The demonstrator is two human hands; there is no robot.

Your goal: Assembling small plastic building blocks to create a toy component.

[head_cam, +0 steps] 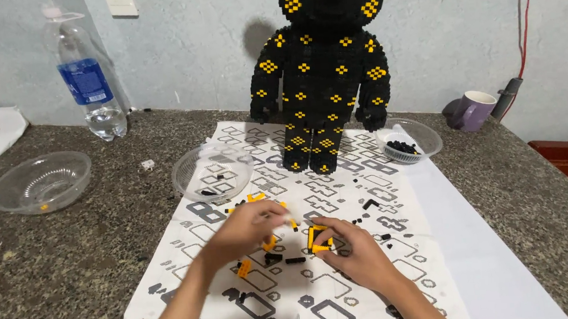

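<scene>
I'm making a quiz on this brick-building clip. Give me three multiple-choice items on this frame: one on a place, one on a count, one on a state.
1. Where does the brick bear stand?
A. At the far end of the sheet
B. In a bowl
C. On the floor

2. How many clear bowls are on the table?
A. One
B. Three
C. Five

3. What is the right hand doing?
A. Resting flat and empty
B. Gripping a bottle
C. Holding a small black and yellow piece

Answers: 1 A, its feet are on the sheet's far end. 2 B, left bowl, middle bowl, right bowl. 3 C, its fingers close around the piece.
</scene>
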